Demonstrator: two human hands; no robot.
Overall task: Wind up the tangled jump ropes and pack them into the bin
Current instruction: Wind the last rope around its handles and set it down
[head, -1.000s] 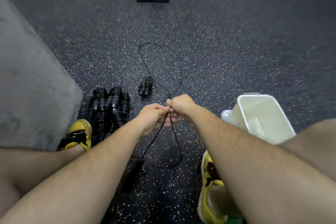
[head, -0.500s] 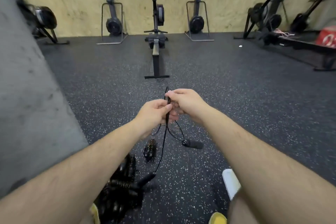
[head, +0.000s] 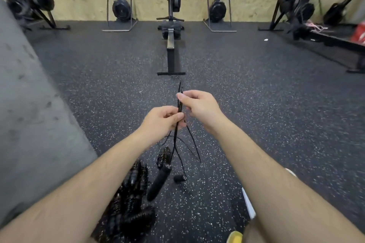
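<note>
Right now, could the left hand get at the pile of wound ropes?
Probably yes: the pile of wound ropes lies on the floor beside that forearm, nothing between. But the left hand grips the rope cord and must release first.

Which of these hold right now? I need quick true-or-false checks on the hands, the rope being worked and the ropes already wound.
1. The left hand and right hand both hold the black rope. True.
2. Its handles are in the bin. False: they are below the hands, outside the bin, of which only a white edge shows.
3. The wound ropes are piled on the floor to the person's left. True.
4. The left hand grips the rope higher up than the right. False: the right pinches it above the left.
</note>
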